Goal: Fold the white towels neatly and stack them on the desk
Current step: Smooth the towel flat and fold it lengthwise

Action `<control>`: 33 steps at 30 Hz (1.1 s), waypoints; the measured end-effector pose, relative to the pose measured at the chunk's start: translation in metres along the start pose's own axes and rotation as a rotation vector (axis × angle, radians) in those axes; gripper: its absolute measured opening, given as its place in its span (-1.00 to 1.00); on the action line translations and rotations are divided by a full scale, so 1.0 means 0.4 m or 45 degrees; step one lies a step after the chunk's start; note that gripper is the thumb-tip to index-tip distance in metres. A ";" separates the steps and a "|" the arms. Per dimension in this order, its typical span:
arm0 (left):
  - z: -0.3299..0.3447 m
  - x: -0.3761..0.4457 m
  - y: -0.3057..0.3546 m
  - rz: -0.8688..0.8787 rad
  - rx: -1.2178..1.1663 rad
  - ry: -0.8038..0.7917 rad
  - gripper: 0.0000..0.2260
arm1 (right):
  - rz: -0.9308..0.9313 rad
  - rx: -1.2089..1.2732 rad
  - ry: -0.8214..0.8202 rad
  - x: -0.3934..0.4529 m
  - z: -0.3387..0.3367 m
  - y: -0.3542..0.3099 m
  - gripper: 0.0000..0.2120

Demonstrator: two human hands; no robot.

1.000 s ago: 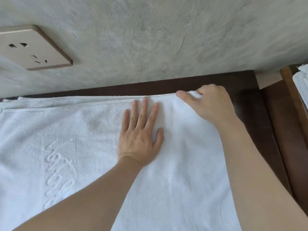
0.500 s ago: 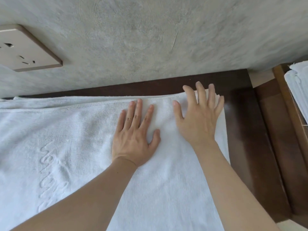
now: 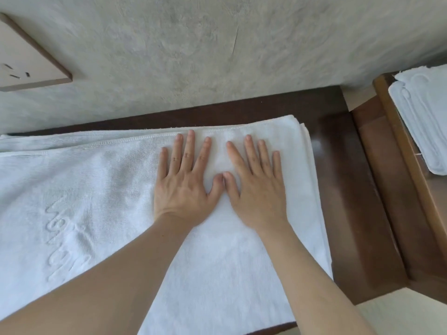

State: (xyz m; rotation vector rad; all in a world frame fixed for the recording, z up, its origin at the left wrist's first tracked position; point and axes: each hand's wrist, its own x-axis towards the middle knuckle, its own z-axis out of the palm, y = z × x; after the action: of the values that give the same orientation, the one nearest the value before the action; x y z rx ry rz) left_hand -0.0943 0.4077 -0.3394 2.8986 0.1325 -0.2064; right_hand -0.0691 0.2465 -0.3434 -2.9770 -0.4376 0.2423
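A large white towel (image 3: 79, 189) with raised lettering lies spread over the dark wooden desk (image 3: 343, 180), its right part folded over into layers. My left hand (image 3: 186, 180) lies flat on the towel near its far edge, fingers straight. My right hand (image 3: 256, 182) presses flat beside it, fingers spread; the two thumbs touch. Neither hand grips the cloth. The towel's layered right edge lies just right of my right hand.
A grey plaster wall (image 3: 217, 49) rises right behind the desk, with a beige socket plate (image 3: 21, 64) at the left. At the right stands a lighter wooden piece (image 3: 411, 165) carrying folded white towels (image 3: 425, 117). Pale floor shows at the bottom right.
My right hand let go of the towel's far right corner, flattened out and slid left and nearer until it lay beside the left hand. The left hand stayed flat on the towel.
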 end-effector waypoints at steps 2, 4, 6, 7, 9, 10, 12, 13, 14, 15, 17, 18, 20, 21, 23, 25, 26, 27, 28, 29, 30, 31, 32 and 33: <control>0.004 0.000 -0.002 0.017 0.018 0.008 -0.35 | 0.152 -0.001 0.024 -0.008 0.006 0.036 -0.41; 0.004 -0.001 -0.005 0.016 0.024 0.011 -0.35 | 0.240 0.007 0.054 -0.005 0.004 0.051 -0.42; 0.005 -0.003 -0.005 0.016 0.017 0.024 -0.36 | 0.340 0.048 0.056 -0.003 -0.006 0.051 -0.43; 0.007 -0.003 -0.005 0.019 0.018 0.032 -0.36 | 0.428 0.105 0.049 -0.008 -0.011 0.046 -0.43; 0.009 -0.005 -0.004 0.026 0.021 0.037 -0.36 | 0.577 0.204 0.065 -0.055 -0.023 0.013 -0.41; 0.010 -0.006 -0.003 0.026 0.018 0.041 -0.36 | 0.549 0.218 0.084 -0.097 -0.023 -0.017 -0.41; 0.011 -0.005 -0.004 0.026 0.012 0.055 -0.36 | 0.363 0.160 0.049 -0.192 -0.001 -0.085 -0.42; 0.009 -0.006 -0.006 0.028 0.001 0.063 -0.37 | 0.292 0.107 0.009 -0.233 0.015 -0.100 -0.42; 0.005 -0.009 -0.007 0.034 -0.018 0.067 -0.37 | 0.286 0.061 -0.013 -0.261 0.029 -0.093 -0.41; 0.003 -0.011 -0.007 0.038 -0.047 0.074 -0.37 | 0.347 0.042 -0.019 -0.274 0.036 -0.066 -0.41; -0.002 -0.018 -0.008 0.062 -0.115 0.090 -0.40 | 0.553 0.049 -0.005 -0.284 0.034 0.010 -0.40; -0.005 -0.021 -0.008 0.090 -0.145 0.101 -0.42 | 0.635 0.054 0.000 -0.288 0.026 0.042 -0.40; -0.012 -0.026 -0.009 0.144 -0.194 0.125 -0.47 | 0.694 0.054 -0.002 -0.296 0.015 0.063 -0.38; -0.015 -0.029 -0.010 0.166 -0.214 0.139 -0.49 | 0.657 0.053 0.000 -0.301 0.010 0.048 -0.37; -0.015 -0.037 -0.013 0.211 -0.248 0.163 -0.51 | 0.462 0.053 -0.013 -0.321 0.012 0.005 -0.37; -0.010 -0.045 -0.017 0.266 -0.263 0.186 -0.51 | 0.289 0.027 -0.028 -0.342 0.028 -0.016 -0.39; -0.007 -0.048 -0.019 0.292 -0.266 0.198 -0.51 | 0.273 0.018 -0.016 -0.346 0.037 -0.015 -0.40; -0.005 -0.049 -0.021 0.307 -0.270 0.205 -0.51 | 0.292 0.014 -0.001 -0.347 0.042 -0.006 -0.40; -0.004 -0.047 -0.021 0.309 -0.272 0.199 -0.51 | 0.322 0.013 0.009 -0.348 0.045 0.005 -0.40; -0.004 -0.045 -0.021 0.301 -0.266 0.184 -0.51 | 0.354 0.013 0.012 -0.352 0.045 0.018 -0.40; -0.005 -0.044 -0.020 0.288 -0.251 0.168 -0.51 | 0.380 0.011 0.015 -0.359 0.043 0.034 -0.41; -0.005 -0.043 -0.019 0.278 -0.233 0.156 -0.51 | 0.412 0.004 0.016 -0.372 0.042 0.055 -0.41; -0.005 -0.041 -0.017 0.274 -0.221 0.151 -0.52 | 0.448 -0.003 0.015 -0.387 0.040 0.081 -0.41; -0.005 -0.042 -0.016 0.272 -0.215 0.148 -0.52 | 0.486 -0.004 0.008 -0.402 0.037 0.107 -0.42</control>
State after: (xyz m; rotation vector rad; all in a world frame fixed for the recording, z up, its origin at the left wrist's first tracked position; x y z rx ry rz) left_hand -0.1111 0.4131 -0.3364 2.7294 -0.1338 0.0104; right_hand -0.2119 0.1600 -0.3414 -3.0392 0.1367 0.2657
